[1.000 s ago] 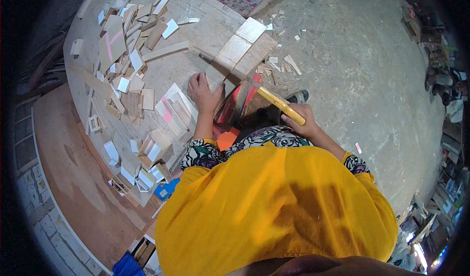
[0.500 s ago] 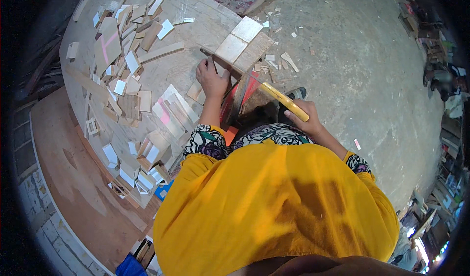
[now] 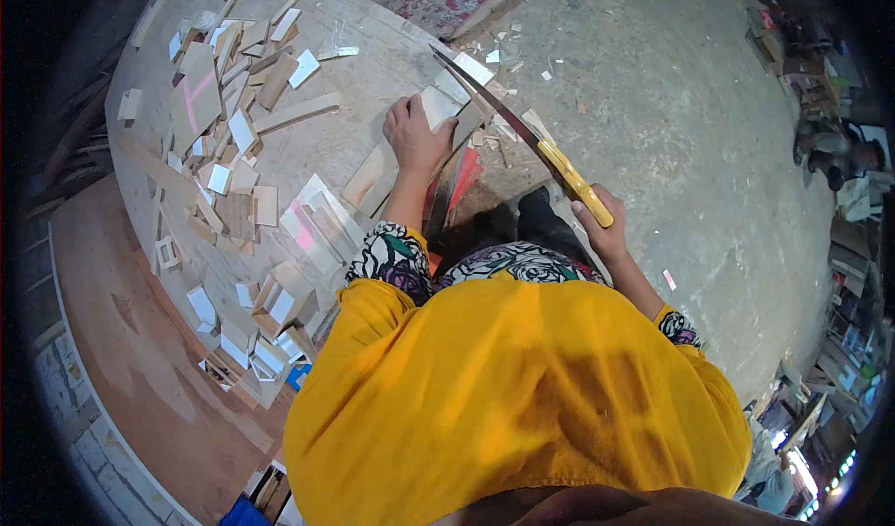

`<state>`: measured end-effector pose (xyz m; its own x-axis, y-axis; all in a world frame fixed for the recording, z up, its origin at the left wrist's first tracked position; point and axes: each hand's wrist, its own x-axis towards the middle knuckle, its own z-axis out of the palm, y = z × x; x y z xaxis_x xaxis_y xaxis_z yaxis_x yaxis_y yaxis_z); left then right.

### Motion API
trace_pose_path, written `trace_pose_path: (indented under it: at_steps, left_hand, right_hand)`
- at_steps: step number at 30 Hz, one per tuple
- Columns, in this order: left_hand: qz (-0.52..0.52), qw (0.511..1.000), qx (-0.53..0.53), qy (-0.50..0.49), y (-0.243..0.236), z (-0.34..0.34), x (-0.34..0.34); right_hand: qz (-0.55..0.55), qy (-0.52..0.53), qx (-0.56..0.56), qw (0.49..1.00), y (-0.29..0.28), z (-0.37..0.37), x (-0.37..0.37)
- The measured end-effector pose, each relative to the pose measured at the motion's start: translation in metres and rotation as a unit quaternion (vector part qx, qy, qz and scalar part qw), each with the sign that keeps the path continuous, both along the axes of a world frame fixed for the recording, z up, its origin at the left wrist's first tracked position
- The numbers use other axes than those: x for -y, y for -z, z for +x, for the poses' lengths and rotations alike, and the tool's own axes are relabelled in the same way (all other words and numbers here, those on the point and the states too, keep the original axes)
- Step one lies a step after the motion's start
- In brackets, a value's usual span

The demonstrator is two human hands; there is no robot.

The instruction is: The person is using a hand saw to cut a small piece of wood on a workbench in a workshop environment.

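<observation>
My right hand (image 3: 601, 223) is closed round the yellow handle of a hand saw (image 3: 576, 183). The long, narrow blade points up and to the left, with its tip beyond the end of a pale wooden board (image 3: 371, 173). My left hand (image 3: 417, 139) presses on this board near its far end, fingers curled over one edge and thumb at the other. A white-faced piece (image 3: 440, 106) shows beside the thumb. Behind the blade is another white piece (image 3: 475, 67); whether it joins the board is hidden. A red support (image 3: 463, 179) stands below the board.
Many wood offcuts (image 3: 252, 200) lie heaped on the wooden worktop (image 3: 322, 139) at left. Small scraps (image 3: 492, 57) are strewn over the concrete floor (image 3: 671, 134). My dark shoe (image 3: 536, 211) is near the support. At far right, stacked clutter lines the edge.
The saw has come off the board and swung more upright, to the right. My left hand has shifted up and right along the board, whose far end now looks shorter.
</observation>
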<state>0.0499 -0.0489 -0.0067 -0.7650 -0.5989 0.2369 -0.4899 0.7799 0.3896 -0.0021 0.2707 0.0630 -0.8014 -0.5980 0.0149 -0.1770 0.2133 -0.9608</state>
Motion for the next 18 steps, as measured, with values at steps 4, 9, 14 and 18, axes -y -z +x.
trace_pose_path:
  at_steps: [4,9,14,18]
  left_hand:
    - [0.006,1.0,0.014,0.019,0.0,-0.019,-0.012]
    - [0.006,0.999,0.02,0.043,-0.005,-0.031,-0.016]
    - [-0.013,0.998,0.016,0.055,-0.002,-0.04,-0.018]
    - [-0.04,0.997,0.012,0.066,0.01,-0.043,-0.016]
  right_hand:
    - [0.013,0.0,-0.004,1.0,-0.013,-0.004,-0.008]
    - [0.021,-0.011,0.015,1.0,-0.027,-0.012,-0.014]
    - [0.029,-0.016,-0.026,0.999,-0.03,-0.014,-0.009]
    - [0.037,-0.011,-0.006,0.999,-0.027,-0.02,-0.01]
